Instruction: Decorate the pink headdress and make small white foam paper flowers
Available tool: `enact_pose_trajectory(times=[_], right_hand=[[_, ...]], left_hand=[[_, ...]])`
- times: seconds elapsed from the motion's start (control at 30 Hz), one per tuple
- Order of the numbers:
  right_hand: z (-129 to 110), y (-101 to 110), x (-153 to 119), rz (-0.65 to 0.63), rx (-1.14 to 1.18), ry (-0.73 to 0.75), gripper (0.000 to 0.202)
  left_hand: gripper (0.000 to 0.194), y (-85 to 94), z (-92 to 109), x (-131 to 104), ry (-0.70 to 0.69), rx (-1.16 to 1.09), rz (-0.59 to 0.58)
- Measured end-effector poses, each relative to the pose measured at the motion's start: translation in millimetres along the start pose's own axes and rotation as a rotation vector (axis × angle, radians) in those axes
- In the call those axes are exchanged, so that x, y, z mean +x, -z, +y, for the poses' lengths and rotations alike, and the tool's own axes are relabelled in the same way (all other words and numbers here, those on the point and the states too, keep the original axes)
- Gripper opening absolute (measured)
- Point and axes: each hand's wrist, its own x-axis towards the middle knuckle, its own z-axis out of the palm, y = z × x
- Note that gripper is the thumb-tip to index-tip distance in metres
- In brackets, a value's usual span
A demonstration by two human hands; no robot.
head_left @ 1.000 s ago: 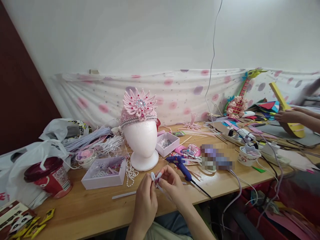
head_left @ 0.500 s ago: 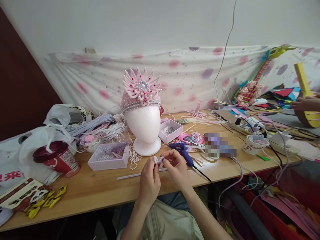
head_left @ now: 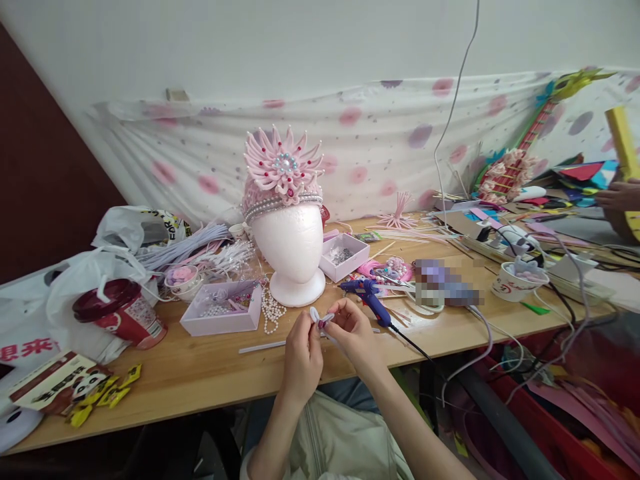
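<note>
My left hand (head_left: 303, 353) and my right hand (head_left: 354, 335) meet over the table's front edge, fingers pinched on a small white looped strip (head_left: 315, 315). It looks like a bent fuzzy stem; its lower part is hidden by the fingers. Behind them stands a white foam head (head_left: 295, 250) wearing a pink crown (head_left: 284, 163) with pearls and red beads. A straight white stem (head_left: 263, 347) lies left of my hands. The blue glue gun (head_left: 369, 297) rests to their right, beside scissors (head_left: 395, 283).
A bead box (head_left: 220, 325), a red cup (head_left: 123, 313) and yellow wrappers (head_left: 107, 393) are at left. A second box (head_left: 345, 259) sits behind the glue gun. A paper cup (head_left: 517, 283) and power strip (head_left: 575, 283) are at right. Another person's hand (head_left: 620, 197) holds a yellow object.
The view has shifted slightly. My fingers have drawn closer together around the white strip, and its loop now stands more upright. At far right, the other person's hand and the yellow object have shifted.
</note>
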Motion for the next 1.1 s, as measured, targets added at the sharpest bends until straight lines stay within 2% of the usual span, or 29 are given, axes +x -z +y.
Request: enact_pose_trajectory(times=[0.13, 0.23, 0.33, 0.47, 0.53, 0.63, 0.8, 0.93, 1.1], right_hand=[[-9, 9, 2, -0.050, -0.076, -0.054, 0.023], [-13, 15, 4, -0.091, -0.136, -0.058, 0.026], [-13, 16, 5, -0.079, -0.149, -0.032, 0.029], [-13, 13, 3, -0.055, -0.153, 0.027, 0.031], [-12, 10, 0, -0.036, -0.173, 0.079, 0.030], [-9, 7, -3, 0.012, -0.223, 0.154, 0.027], [-3, 7, -5, 0.011, -0.216, 0.160, 0.025], [-8, 10, -1, -0.031, -0.184, 0.075, 0.030], [-16, 8, 1, -0.107, -0.136, -0.022, 0.027]], left_hand=[[0.025, 3.9, 0, 4, 0.142, -0.197, -0.062], [0.028, 6.8, 1, 6, 0.186, -0.284, -0.076], [0.030, 8.5, 0, 6, 0.238, -0.348, -0.107], [0.033, 10.1, -4, 7, 0.355, -0.501, -0.217], [0.033, 10.8, -4, 8, 0.366, -0.538, -0.241], [0.032, 10.0, -2, 8, 0.366, -0.559, -0.223], [0.035, 2.9, -2, 2, 0.413, -0.541, -0.134], [0.037, -0.1, -3, -1, 0.368, -0.403, -0.014], [0.033, -1.4, 2, -3, 0.263, -0.265, -0.013]])
